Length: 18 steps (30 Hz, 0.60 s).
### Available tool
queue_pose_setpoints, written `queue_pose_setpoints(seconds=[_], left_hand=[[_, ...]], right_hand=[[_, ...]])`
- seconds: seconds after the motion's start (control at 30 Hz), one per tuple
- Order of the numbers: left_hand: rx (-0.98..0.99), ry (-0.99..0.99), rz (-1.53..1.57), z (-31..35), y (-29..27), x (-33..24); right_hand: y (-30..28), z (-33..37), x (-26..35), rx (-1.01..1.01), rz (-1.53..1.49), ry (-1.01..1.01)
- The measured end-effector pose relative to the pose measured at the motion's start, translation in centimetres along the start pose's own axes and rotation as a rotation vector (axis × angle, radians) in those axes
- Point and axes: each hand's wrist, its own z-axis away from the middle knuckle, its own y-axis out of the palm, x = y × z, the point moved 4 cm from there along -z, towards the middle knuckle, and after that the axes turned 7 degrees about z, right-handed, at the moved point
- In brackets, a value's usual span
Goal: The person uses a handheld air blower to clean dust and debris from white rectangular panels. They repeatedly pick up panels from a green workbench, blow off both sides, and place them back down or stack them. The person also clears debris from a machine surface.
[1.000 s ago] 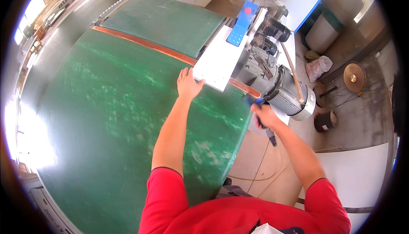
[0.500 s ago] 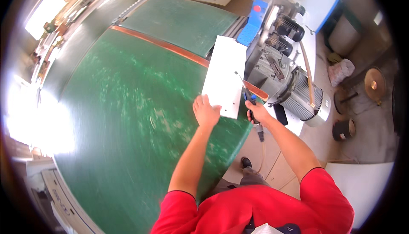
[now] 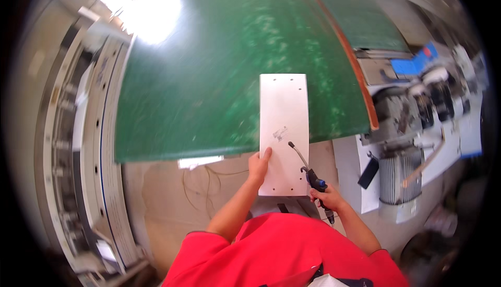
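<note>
My left hand (image 3: 258, 167) grips the left edge of a white rectangular panel (image 3: 282, 112), thumb on top and the other fingers hidden beneath. Small holes show near both ends of the panel, and a grey mark lies on its middle. The panel's far part is over the green table, and its near end reaches out past the table edge toward my body. In my right hand (image 3: 329, 197) is a black and blue air blow gun (image 3: 316, 182), fingers wrapped round its handle. Its thin bent nozzle points up and left over the panel's surface.
A green belt table (image 3: 209, 78) spans the far side, with a reddish-brown strip (image 3: 350, 52) across it. On the right stand machinery and a finned grey motor (image 3: 401, 177), with a black phone-like object (image 3: 368, 173) beside it. A long pale machine (image 3: 112, 146) lines the left.
My view has turned left. The panel has come off the machine side toward my body, lengthwise before me. My left hand has gone from lying on the panel to gripping its edge.
</note>
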Motion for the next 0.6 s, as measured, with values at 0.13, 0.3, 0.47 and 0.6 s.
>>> queue_pose_setpoints(seconds=[0.13,0.3,0.47,0.6], left_hand=[[-0.277,0.000,-0.060,4.5,-9.3,1.9],[-0.653,-0.087,-0.069,14.5,-22.9,5.9],[-0.775,-0.077,0.714,26.0,-32.1,12.2],[0.045,0.647,1.575,35.7,-32.2,13.4]], right_hand=[[3.1,-0.2,5.5,0.000,0.063,-0.098],[5.1,-1.6,6.1,0.269,0.359,-0.032],[16.5,-3.5,10.4,0.458,0.353,0.045],[32.8,1.7,11.1,1.168,1.091,-0.480]])
